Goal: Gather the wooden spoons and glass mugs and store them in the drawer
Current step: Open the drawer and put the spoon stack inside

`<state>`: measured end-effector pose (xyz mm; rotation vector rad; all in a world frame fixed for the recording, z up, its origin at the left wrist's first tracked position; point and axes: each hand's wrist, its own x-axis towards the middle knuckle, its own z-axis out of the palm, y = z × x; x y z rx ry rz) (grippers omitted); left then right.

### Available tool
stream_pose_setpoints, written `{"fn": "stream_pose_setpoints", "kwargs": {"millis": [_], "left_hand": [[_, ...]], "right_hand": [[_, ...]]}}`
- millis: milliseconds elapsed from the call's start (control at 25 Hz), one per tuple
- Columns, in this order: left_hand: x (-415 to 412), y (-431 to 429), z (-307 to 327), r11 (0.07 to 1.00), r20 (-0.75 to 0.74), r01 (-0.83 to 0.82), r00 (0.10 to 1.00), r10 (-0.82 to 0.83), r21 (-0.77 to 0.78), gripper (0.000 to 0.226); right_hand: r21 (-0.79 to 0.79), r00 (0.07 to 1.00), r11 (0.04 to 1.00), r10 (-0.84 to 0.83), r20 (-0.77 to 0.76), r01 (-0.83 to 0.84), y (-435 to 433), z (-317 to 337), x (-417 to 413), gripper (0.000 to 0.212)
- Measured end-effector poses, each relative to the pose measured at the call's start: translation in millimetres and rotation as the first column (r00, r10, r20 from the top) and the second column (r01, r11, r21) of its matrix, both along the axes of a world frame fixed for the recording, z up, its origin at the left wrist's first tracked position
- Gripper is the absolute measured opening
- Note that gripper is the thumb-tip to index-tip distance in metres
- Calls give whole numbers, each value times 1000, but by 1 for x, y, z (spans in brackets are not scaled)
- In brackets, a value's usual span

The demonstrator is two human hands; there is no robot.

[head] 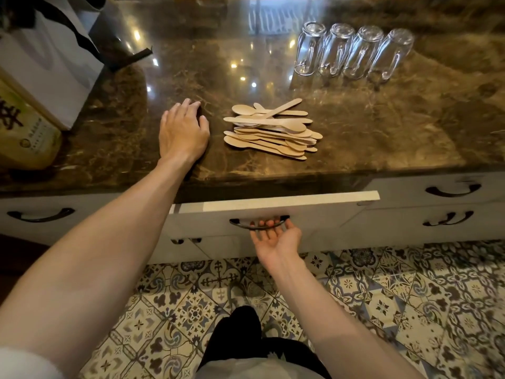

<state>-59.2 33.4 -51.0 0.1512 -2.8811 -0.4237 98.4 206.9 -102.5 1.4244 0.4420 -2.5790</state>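
A: Where is the grip?

B: The right hand (276,239) is turned palm up, its fingers hooked from below round the dark curved metal handle (237,224) of the white wooden drawer (314,217). The drawer stands a little way out from under the counter edge, and its inside is hidden from here.

A: And the other hand?

B: The left hand (183,129) lies flat on the brown marbled stone countertop (382,127), fingers loose and holding nothing, just beside the heap.

A: What heap?

B: The pale flat wooden spoons (273,132), in a loose pile near the front edge, above the drawer. Most run left to right, with a few crossed on top. I judge them very light, stiff and dry enough not to slip, but apt to scatter. I would close the fingers across the middle of the bundle rather than pick at the bowls.

A: And the glasses?

B: Four clear glass mugs (352,51) stand in a tight row at the back right, well apart from the spoons. They seem to be upside down, with their handles toward the person. I think they are heavier, hard, smooth and breakable, and the polished stone would let them slide. Take each by its loop handle or round the body, and set it down softly so glass does not knock glass.
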Motion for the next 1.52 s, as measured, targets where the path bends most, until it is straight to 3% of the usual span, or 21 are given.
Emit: {"fn": "stream_pose_setpoints", "kwargs": {"millis": [320,520,840,1120,1240,1320,1360,1400,1440,1480,1520], "left_hand": [[0,1,0,1000,-5,3,1000,-3,1,50],[2,1,0,1000,-10,13,1000,-13,8,49],[2,-1,-1,999,-26,12,1000,-11,39,48],[4,-2,3,999,-85,27,996,-23,40,45],[3,-3,2,999,-79,29,997,-25,45,46],[2,-4,2,999,-74,31,997,-28,43,46],[1,-5,1,999,-73,33,997,-30,39,46],[1,-5,2,999,-71,33,997,-30,39,46],[0,-5,2,999,-68,32,997,-30,40,46],[0,-5,3,999,-67,34,997,-32,41,46],[0,-5,4,998,-67,38,997,-35,41,46]], "right_hand": [[43,985,998,42,169,-50,10,11,71,32],[45,981,998,42,189,-52,16,17,120,22],[62,979,996,56,196,-69,19,11,170,23],[88,943,959,242,228,-268,26,35,174,24],[-56,880,894,447,162,-444,34,74,186,21],[-80,809,805,585,-52,-587,42,116,178,24],[35,707,722,685,-179,-691,43,137,164,31],[342,501,560,828,-251,-755,48,150,148,41],[686,269,299,951,-153,-663,55,156,124,48],[902,157,38,987,33,-429,61,159,92,52],[962,140,-194,965,222,-191,65,163,56,58]]}}
